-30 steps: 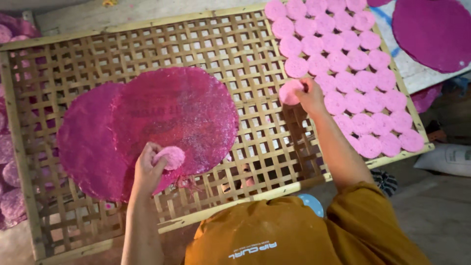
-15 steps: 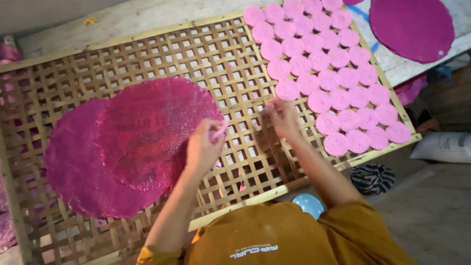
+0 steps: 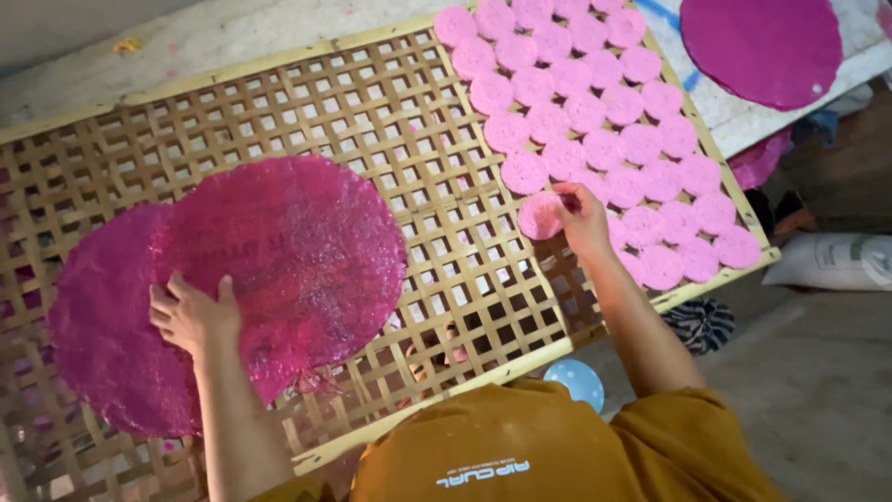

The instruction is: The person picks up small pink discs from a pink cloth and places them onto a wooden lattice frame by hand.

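Woven bamboo lattice fills most of what I see, a drying rack laid over a pale, speckled surface, with its near rail running just above my orange sleeves. Half a second ago my left hand was pinched at the right edge of the top magenta sheet; now I have it lying flat and open on that sheet's lower left part, where it overlaps the second large sheet beneath. My right hand has gone from loose over bare lattice to pressing a small pink disc down, fingertips curled on it, at the left edge of the block of pink discs.

Between the big sheets and the discs I have an open strip of bare lattice to move across. The disc block runs to the far rail and nearly to the right rail, touching edge to edge.

Beyond the rack's far right corner another large magenta round lies on a white board. Below the right rail a white sack with small dark print rests on the floor, a striped cloth beside it, and a pale blue dotted lid-like round shows near my right elbow.
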